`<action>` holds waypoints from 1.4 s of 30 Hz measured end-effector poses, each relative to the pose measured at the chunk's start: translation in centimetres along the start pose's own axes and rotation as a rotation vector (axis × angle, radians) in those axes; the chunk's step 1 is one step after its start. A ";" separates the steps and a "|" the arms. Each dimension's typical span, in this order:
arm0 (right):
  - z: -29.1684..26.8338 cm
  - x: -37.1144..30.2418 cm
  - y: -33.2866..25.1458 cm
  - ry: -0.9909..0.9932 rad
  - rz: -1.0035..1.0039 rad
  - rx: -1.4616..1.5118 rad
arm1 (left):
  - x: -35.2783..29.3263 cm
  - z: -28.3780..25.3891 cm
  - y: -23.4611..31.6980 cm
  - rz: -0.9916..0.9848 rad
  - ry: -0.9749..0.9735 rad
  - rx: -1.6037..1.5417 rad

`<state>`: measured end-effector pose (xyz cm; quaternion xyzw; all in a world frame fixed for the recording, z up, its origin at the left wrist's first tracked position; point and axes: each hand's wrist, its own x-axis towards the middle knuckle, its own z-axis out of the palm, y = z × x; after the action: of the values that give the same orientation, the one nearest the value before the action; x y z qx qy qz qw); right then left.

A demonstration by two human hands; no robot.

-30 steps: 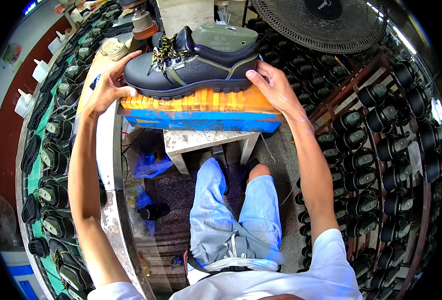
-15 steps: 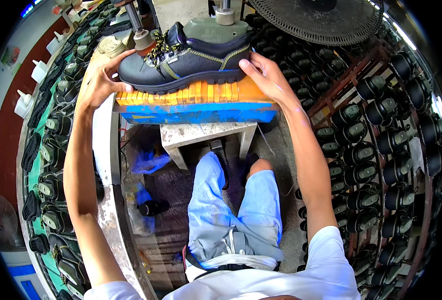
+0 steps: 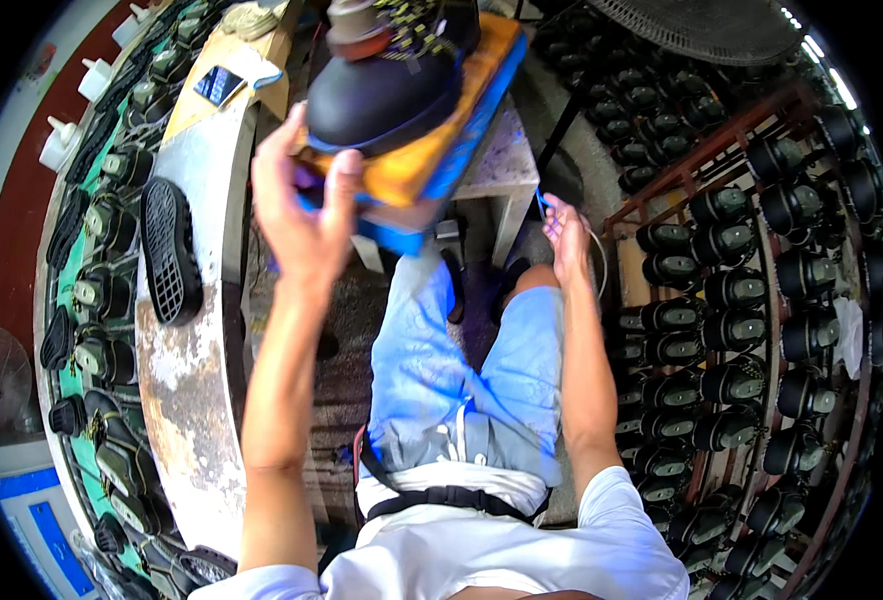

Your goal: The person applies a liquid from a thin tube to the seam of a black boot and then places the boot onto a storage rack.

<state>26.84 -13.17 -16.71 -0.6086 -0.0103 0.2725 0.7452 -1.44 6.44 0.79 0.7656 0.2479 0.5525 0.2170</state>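
Note:
A black shoe [image 3: 382, 105] with black-and-yellow laces sits on an orange pad [image 3: 402, 178] over a blue base, its toe towards me. A round metal press foot [image 3: 355, 35] stands over the laces; the shoe's heel end is cut off by the upper edge. Around the toe and the pad's near left corner is my left hand [image 3: 307, 215], thumb and fingers apart; whether it touches the shoe is unclear. Lower on the right, beside the pale stand [image 3: 507, 165], my right hand [image 3: 565, 240] has curled fingers with a small blue thing [image 3: 542, 204] at their tips, too small to name.
On the worn metal bench [image 3: 187, 380] at left lie a black sole [image 3: 169, 250] and a phone [image 3: 219, 86]. Shoes line a green conveyor [image 3: 87, 290] beyond it. A rack [image 3: 772, 290] full of shoes stands at right, with a large fan [image 3: 702, 30] above.
The shoe and pad have swung round, toe now towards me. My right hand has left the heel and dropped lower; my left hand has moved right with the toe.

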 end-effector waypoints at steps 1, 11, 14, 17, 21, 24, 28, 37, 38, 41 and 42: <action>0.7 -1.2 -0.9 -0.094 -0.020 0.031 | -0.9 0.2 0.6 0.203 0.020 0.050; 4.8 -17.9 -17.5 -0.411 -1.152 -0.505 | -7.3 6.2 9.1 0.494 -0.209 0.211; 6.8 -18.1 -18.1 -0.376 -1.536 -0.779 | -8.5 8.8 10.0 0.502 -0.189 0.324; 8.2 -16.8 -18.2 -0.376 -1.739 -0.923 | -8.9 10.8 10.0 0.587 -0.217 0.395; 9.5 -16.2 -18.2 -0.381 -1.715 -0.948 | -8.9 11.4 11.1 0.240 -0.348 -0.145; 9.4 -16.5 -18.4 -0.359 -1.675 -1.051 | -9.0 11.3 9.9 0.602 -0.212 0.362; 8.7 -16.9 -18.9 -0.359 -1.720 -1.079 | -8.6 9.2 9.0 0.590 -0.195 0.371; 12.9 -16.4 -16.3 -0.621 -1.576 -0.699 | -5.1 0.9 1.9 0.462 -0.009 -0.008; 14.0 -15.8 -15.7 -0.643 -1.572 -0.630 | -4.8 0.3 0.9 0.441 0.034 -0.005; 17.3 -14.4 -13.5 -0.649 -1.646 -0.534 | -3.7 -0.7 -2.4 0.320 0.176 -0.069; 18.2 -13.8 -13.0 -0.634 -1.680 -0.528 | -3.2 -0.9 -3.6 0.274 0.185 -0.109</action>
<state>13.94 -4.01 4.22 -0.4483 -0.7110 -0.2130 0.4981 -3.64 7.30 -3.46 0.7252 0.1296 0.6577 0.1571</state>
